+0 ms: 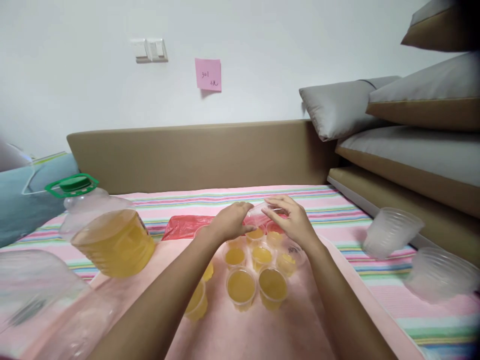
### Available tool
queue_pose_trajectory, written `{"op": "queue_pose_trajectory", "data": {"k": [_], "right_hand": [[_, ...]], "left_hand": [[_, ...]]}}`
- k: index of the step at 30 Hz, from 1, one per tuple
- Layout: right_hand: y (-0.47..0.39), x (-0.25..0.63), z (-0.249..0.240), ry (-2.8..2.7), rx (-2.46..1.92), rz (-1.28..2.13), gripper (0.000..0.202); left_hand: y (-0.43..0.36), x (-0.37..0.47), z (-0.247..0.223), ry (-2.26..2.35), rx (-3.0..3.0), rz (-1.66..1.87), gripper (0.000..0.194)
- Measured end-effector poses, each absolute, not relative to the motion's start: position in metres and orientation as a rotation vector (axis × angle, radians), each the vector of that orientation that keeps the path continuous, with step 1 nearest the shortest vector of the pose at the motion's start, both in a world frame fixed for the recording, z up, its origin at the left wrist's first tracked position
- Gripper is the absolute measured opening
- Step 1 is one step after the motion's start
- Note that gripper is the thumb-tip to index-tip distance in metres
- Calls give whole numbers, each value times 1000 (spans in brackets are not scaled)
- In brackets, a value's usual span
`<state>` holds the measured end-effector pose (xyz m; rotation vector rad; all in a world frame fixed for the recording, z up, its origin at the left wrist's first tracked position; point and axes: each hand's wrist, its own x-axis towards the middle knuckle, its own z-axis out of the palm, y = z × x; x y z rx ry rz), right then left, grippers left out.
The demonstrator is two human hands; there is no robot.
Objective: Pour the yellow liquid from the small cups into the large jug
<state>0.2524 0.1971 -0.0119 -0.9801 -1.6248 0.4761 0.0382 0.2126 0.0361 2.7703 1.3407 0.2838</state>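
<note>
My left hand [233, 220] and my right hand [288, 214] reach over the far rows of cups, fingers curled toward each other. Between them they grip a clear plastic lid [258, 212], tilted and partly covered by the fingers. Below are several clear plastic cups of yellow liquid; the nearest are a left front cup [241, 286] and a right front cup [273, 286]. A cup with a clear lid over it [288, 261] stands below my right wrist. Another cup [197, 301] is partly hidden behind my left forearm.
A large green-capped jug [114, 240] of yellow liquid stands on the left, with clear plastic containers [33, 285] before it. Red plastic film [185, 226] lies behind the pink mat [210, 335]. Stacked empty cups [392, 232] rest at right, near piled cushions [420, 150].
</note>
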Motion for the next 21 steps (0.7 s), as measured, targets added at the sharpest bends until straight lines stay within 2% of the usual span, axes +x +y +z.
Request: {"op": "queue_pose_trajectory", "data": {"k": [5, 9, 15, 21], "right_hand": [[194, 253, -11, -1623, -981, 527, 64], [193, 252, -10, -1673, -988, 537, 41], [194, 253, -9, -1655, -1002, 534, 35], [193, 254, -8, -1633, -1026, 548, 46]], "left_hand": [[212, 37, 37, 1352, 2764, 299, 59], [210, 38, 38, 1355, 2762, 288, 59], [209, 39, 40, 1359, 2756, 266, 61], [209, 41, 41, 1349, 2762, 263, 61]]}}
